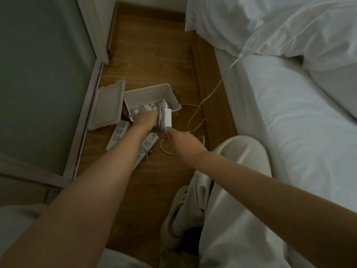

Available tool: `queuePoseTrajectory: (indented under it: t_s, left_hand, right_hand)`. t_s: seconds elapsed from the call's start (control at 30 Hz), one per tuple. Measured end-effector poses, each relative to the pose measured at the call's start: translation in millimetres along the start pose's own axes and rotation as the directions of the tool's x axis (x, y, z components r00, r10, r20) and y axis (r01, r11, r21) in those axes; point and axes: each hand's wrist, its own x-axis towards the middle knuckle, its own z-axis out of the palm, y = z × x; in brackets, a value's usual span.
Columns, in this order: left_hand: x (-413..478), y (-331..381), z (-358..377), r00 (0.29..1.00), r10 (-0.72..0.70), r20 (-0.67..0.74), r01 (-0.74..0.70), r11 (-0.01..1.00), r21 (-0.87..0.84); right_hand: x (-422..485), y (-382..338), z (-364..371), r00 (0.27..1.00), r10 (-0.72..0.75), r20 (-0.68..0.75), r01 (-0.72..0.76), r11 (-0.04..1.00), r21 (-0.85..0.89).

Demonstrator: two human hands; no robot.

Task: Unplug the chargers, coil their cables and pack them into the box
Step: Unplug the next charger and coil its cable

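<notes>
Left hand grips coiled charger above box; right hand pinches its cable.

The room is dim and grey. The white bedding on my right is the brightest patch, with soft shadows in its folds. The wooden floor is darker and the box is murky inside. The wide lens bows the door frame and stretches my left forearm. The coiled cable looks soft.

A bedroom: white-sheeted bed (pillows too) beside wooden floor.
</notes>
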Motion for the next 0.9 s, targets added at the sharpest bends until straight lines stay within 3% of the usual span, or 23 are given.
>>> queuePoseTrajectory:
  t_s: [0.17, 0.27, 0.4, 0.5, 0.57, 0.63, 0.7, 0.77, 0.83, 0.9]
  left_hand:
    - [-15, 7, 5, 0.987, -0.078, 0.138, 0.121, 0.934, -0.337]
    - [-21, 12, -1, 0.965, -0.089, 0.248, 0.193, 0.881, -0.433]
    - [-34, 19, -13, 0.918, 0.040, 0.393, 0.178, 0.847, -0.501]
    - [-39, 21, -27, 0.797, 0.174, 0.578, 0.200, 0.827, -0.525]
    - [-41, 23, -36, 0.675, 0.207, 0.708, 0.160, 0.896, -0.414]
    - [-45, 29, -44, 0.615, 0.160, 0.772, 0.007, 0.978, -0.208]
    - [-47, 34, -51, 0.627, 0.034, 0.779, -0.156, 0.984, 0.083]
    - [-46, 36, -59, 0.645, -0.106, 0.757, -0.252, 0.905, 0.342]
    - [-43, 35, -66, 0.703, -0.171, 0.690, -0.298, 0.810, 0.505]
    - [-43, 34, -70, 0.773, -0.129, 0.621, -0.336, 0.747, 0.573]
  right_hand:
    - [-2, 8, 13, 1.000, -0.001, -0.024, 0.002, 0.998, 0.063]
    - [0, 17, 25, 0.999, 0.007, -0.035, -0.002, 0.990, 0.141]
    - [5, 23, 19, 0.998, 0.035, -0.047, -0.020, 0.957, 0.290]
    - [6, 20, 4, 0.999, 0.001, -0.052, 0.013, 0.963, 0.268]
    - [5, 18, -5, 0.999, -0.009, -0.044, 0.020, 0.968, 0.251]
    - [7, 22, -11, 1.000, 0.001, -0.019, 0.003, 0.977, 0.212]
    - [12, 27, -17, 0.999, 0.036, -0.002, -0.035, 0.989, 0.144]
    - [16, 33, -23, 0.999, 0.032, -0.012, -0.029, 0.988, 0.155]
    - [17, 36, -31, 1.000, 0.023, -0.006, -0.022, 0.983, 0.182]
    - [18, 36, -37, 1.000, 0.026, -0.015, -0.023, 0.990, 0.138]
